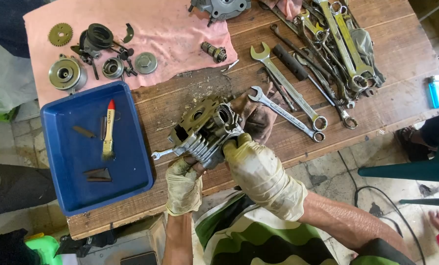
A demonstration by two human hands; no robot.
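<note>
The finned engine part (207,132) was held up just over the near edge of the wooden surface (180,105), clamped between both gloved hands. The left hand (184,184) was curled under its lower left end, the right hand (258,172) wrapped round the right side, so its long axis ran up-right. Spanners (298,105) were lying just beyond, a blue tray (62,181) to the left.

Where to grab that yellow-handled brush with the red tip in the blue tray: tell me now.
Grip the yellow-handled brush by its bare handle middle, coming straight down from above. It lies flat in the blue plastic tray, red tip toward the pink cloth, bristles toward the person; the handle's long sides look free for fingers.
</note>
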